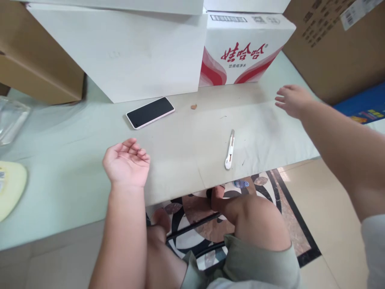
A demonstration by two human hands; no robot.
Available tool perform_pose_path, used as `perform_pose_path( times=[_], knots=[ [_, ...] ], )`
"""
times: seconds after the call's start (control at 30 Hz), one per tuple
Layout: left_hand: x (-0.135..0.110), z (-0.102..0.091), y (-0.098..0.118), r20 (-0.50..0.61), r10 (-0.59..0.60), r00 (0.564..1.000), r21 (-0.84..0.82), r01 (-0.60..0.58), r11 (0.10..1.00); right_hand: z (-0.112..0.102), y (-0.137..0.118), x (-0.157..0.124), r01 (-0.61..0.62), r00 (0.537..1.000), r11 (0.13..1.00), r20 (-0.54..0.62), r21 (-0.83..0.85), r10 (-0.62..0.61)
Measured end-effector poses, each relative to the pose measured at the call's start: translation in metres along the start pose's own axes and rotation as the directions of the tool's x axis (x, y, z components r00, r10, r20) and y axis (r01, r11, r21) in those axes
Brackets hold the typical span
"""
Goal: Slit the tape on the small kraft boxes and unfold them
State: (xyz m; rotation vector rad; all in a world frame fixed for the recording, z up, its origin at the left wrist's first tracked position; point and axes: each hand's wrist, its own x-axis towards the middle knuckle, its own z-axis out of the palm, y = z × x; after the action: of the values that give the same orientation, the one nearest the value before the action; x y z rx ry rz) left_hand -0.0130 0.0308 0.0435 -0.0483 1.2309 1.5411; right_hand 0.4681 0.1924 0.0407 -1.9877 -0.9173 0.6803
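My left hand (128, 162) rests palm up near the table's front edge, its fingers loosely curled and nothing in it. Beyond it lies a smartphone (150, 112) with a dark screen and a pale case, apart from the fingers. My right hand (291, 100) is at the right side over the table, fingers stretched out, holding nothing. Between the two hands a white utility knife (230, 150) lies on the pale green tablecloth (180, 160), its tip pointing away from me. A small brown scrap (193, 106) lies to the right of the phone.
A plain white box (135, 56) and a red-and-white printed carton (240, 52) stand at the back. Brown cardboard boxes flank them, one at the left (42, 64), one at the right (339, 48). A clear container (12, 120) and a pale yellow object (12, 188) sit far left.
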Motion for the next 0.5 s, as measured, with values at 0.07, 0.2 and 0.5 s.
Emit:
perform_pose_path(
  times=[0.07,0.2,0.5],
  knots=[
    [-0.001,-0.004,0.003,0.018,-0.009,1.000,-0.020,0.009,1.000,0.004,0.002,-0.026,0.006,1.000,1.000,0.019,-0.006,-0.006],
    [-0.006,-0.017,0.011,0.071,0.000,0.997,-0.102,0.007,0.995,0.014,-0.023,-0.068,0.076,0.996,0.996,0.056,-0.051,-0.073],
    [-0.023,-0.060,0.050,0.140,0.037,0.989,-0.287,0.005,0.958,0.122,-0.132,-0.195,0.420,0.832,0.907,0.400,-0.002,-0.384]
  ],
)
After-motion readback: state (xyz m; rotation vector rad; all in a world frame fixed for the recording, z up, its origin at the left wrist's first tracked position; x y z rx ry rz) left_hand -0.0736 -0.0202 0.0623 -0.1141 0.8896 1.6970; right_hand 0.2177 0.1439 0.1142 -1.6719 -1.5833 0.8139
